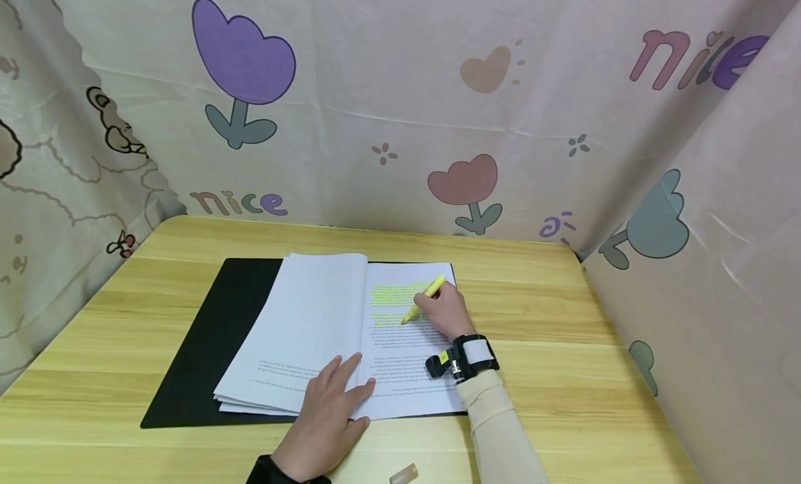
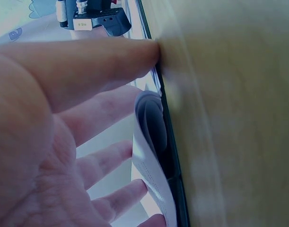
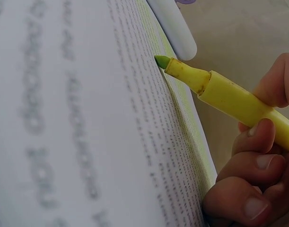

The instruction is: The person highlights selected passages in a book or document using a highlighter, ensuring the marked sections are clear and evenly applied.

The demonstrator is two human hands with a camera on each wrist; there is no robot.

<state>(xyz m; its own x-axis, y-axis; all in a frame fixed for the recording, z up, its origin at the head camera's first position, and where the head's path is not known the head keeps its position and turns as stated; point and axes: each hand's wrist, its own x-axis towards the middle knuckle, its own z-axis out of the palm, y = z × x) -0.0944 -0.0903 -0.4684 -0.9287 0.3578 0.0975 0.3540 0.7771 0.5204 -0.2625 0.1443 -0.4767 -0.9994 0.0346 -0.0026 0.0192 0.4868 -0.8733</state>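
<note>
A yellow highlighter [image 1: 413, 313] is pinched in my right hand [image 1: 448, 310], its tip at a line of print on the right-hand page [image 1: 407, 373]. The right wrist view shows the highlighter [image 3: 236, 97] from close up, with its green tip at the text. Upper lines of that page bear yellow marking. My left hand [image 1: 328, 414] rests with fingers spread over the lower part of the open pages, near the fold. Seen from the left wrist, the left hand [image 2: 64, 123] touches the curled paper edges [image 2: 151, 123].
A black folder cover [image 1: 206, 338] lies under the papers on the wooden table [image 1: 538, 414]. The turned-over pages [image 1: 313, 317] lie on its left side. A small translucent cap [image 1: 403, 473] lies at the front edge of view. A printed curtain [image 1: 350, 74] surrounds the table.
</note>
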